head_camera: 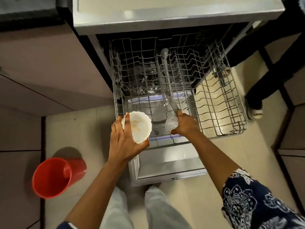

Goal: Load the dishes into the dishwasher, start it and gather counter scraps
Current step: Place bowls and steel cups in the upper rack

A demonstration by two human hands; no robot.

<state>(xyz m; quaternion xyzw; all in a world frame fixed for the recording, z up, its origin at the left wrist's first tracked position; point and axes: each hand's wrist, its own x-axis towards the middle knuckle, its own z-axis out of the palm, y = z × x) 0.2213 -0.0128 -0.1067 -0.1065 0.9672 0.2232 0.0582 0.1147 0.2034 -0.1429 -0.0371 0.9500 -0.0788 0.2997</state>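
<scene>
A white scalloped-rim bowl (140,126) with yellowish smears inside is tilted on its side, opening facing right, above the front left corner of the pulled-out grey wire dishwasher rack (231,132). The left hand (123,142) grips it, fingers wrapped over the back and thumb under the lower rim. Just to its right, a small clear drinking glass (171,123) is grasped by the right hand (185,123), fingers curled round it, at the rack's front edge near the middle. Whether either dish touches the wires cannot be told. Below the rack the steel dishwasher door (168,167) lies open and flat. A red plastic bucket (54,177) stands on the beige tiled floor (92,129) to the left. Another person's foot (255,111) is at the right, beside the rack.
</scene>
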